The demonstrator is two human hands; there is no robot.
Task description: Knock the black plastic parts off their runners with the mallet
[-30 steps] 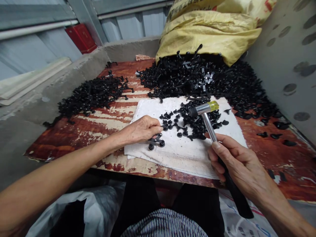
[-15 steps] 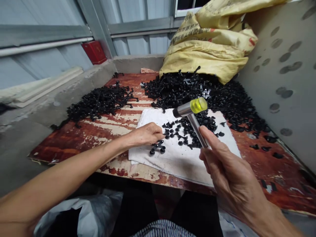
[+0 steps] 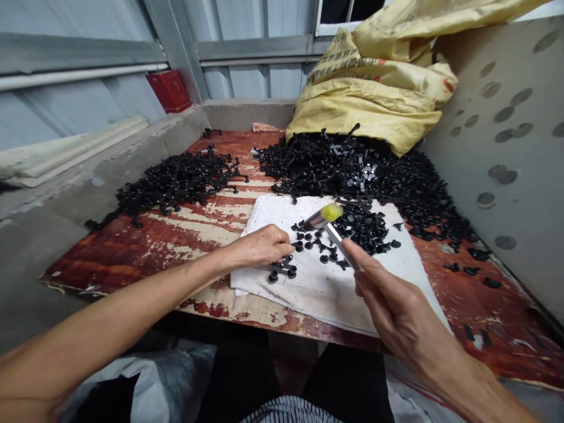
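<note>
My right hand [image 3: 392,294] grips the metal handle of a small mallet [image 3: 337,236] with a yellow face and a dark face; its head is blurred and hangs over the white cloth. My left hand [image 3: 264,245] lies at the cloth's left part, fingers closed on a small black part [image 3: 298,247] whose shape is mostly hidden. Right below that hand rest black linked pieces with round knobs [image 3: 282,273]. Several loose black knobbed parts [image 3: 325,258] are scattered on the white cloth [image 3: 317,299], with a denser heap [image 3: 363,229] beyond the mallet.
A pile of black parts [image 3: 176,182] lies on the left of the worn red board [image 3: 176,235]. A larger pile [image 3: 317,161] spills from a yellow sack [image 3: 365,100] at the back. A low concrete ledge [image 3: 88,194] borders the left, and a spotted panel [image 3: 497,147] the right.
My right hand has swung the mallet down and to the left, bringing its head closer to the cloth and my left hand. My left hand stays nearly in place.
</note>
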